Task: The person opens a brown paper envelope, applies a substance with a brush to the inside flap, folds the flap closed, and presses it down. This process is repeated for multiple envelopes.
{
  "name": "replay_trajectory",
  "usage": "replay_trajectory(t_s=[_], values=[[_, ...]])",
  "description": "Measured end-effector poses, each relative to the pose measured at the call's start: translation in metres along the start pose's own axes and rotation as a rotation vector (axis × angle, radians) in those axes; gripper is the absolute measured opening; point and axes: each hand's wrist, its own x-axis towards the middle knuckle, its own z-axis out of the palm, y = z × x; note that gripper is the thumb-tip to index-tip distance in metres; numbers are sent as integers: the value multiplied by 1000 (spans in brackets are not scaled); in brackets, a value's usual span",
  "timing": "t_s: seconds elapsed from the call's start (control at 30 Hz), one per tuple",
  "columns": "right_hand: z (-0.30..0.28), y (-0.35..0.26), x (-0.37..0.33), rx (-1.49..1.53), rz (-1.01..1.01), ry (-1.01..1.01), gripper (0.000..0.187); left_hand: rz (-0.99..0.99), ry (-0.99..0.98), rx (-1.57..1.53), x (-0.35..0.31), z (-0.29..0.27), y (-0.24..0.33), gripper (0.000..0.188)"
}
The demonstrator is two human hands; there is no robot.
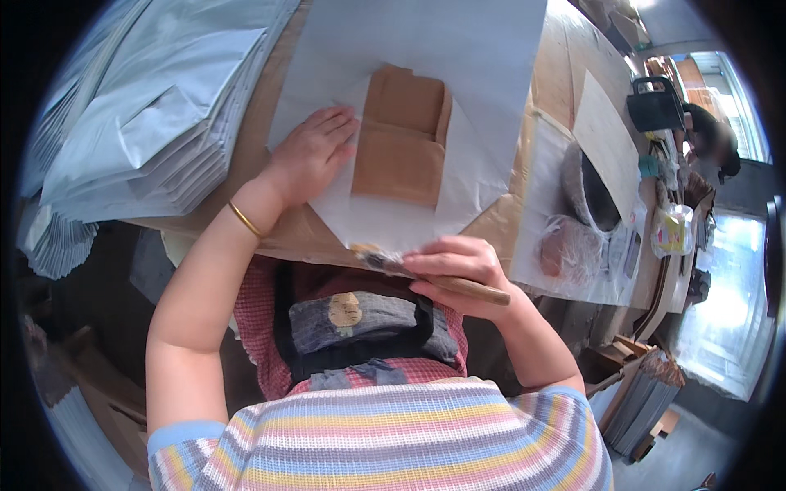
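Observation:
On the worktable lies a large white paper sheet (483, 57), its near corners slanting in toward me. A folded brown cardboard piece (399, 168) rests on the middle of it. My left hand (315, 151) is pressed flat on the paper just left of the cardboard, fingers stretched out. Between the fingers of my right hand (458, 263) is a brush with a wooden handle (473, 289). The brush's bristles point left, at the paper's near edge; whether they touch it I cannot tell.
A thick stack of folded white paper bags (155, 114) fills the table's left. To the right are a dark round container (602, 192) partly under a pale board (610, 135), and a clear plastic bag (569, 250). Another person (712, 139) is at the far right.

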Motion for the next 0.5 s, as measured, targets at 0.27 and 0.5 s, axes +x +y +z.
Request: replay_trajectory(t_s=[0.27,0.5], values=[[19,11,61,-251,-67,-348,30,83,196,82,-1,9,0,28],[8,-19,9,-246,57,-283,21,118,265,200,1,17,1,24]])
